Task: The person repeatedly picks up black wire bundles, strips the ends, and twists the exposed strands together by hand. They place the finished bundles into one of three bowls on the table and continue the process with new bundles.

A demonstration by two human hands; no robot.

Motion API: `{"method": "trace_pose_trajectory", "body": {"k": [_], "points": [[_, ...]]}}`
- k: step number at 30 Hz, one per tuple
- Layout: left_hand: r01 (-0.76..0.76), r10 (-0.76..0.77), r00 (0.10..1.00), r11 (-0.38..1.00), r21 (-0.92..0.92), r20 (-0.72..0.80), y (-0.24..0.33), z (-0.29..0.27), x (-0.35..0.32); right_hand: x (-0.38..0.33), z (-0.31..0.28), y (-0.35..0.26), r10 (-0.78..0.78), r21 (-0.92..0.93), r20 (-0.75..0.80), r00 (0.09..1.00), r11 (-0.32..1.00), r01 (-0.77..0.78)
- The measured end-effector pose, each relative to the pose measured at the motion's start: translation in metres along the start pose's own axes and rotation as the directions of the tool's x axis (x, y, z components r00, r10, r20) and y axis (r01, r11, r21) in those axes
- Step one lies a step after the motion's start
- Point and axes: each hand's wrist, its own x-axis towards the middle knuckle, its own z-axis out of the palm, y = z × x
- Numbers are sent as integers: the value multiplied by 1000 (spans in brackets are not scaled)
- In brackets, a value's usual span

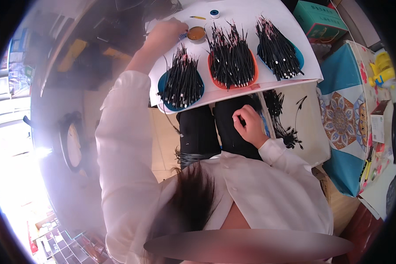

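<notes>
A small round tin (196, 34) of amber-coloured stuff sits toward the far edge of the white table (251, 9), at about 12 o'clock in the view. Taking that tin as the centre of the dial, the left hand (166, 33) is at 9 o'clock, its fingertips just beside the rim; the fingers are bent, but I cannot tell whether they are grasping anything. A loose cable (170, 118) hangs from below that wrist, past the near edge of the table. At 12 o'clock, close by, lies a yellow knife (198, 17), and at 2 o'clock stands a small spool (214, 14). Three trays hold bunches of black cables (232, 66), bare pinkish ends mostly pointing to the far side: a blue tray (162, 80) between 6 and 7 o'clock, an orange tray (255, 70) between 4 and 5, and another blue tray (299, 55) between 3 and 4. The right hand (249, 124) is at 5 o'clock, over the dark trousers (198, 127), fingers curled loosely with nothing seen in them. Further out at 4 o'clock, more black cables (290, 137) lie in a pale bin (310, 136). Near 3 o'clock, well apart, is a green box (319, 20).
</notes>
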Motion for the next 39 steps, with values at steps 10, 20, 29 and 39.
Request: {"method": "trace_pose_trajectory", "body": {"k": [10,20,29,39], "points": [[16,-36,981,994,104,190,-27,36,21,1,-10,9,26,63,7,1000,998,-27],[-73,63,972,997,36,228,-38,48,28,4,-11,10,4,72,10,1000,997,-5],[-153,57,923,962,225,382,-28,43,39,4,-11,10,26,84,20,999,996,-28],[-102,61,960,985,138,273,-29,36,33,3,-11,11,18,81,-5,1000,997,-17]]}}
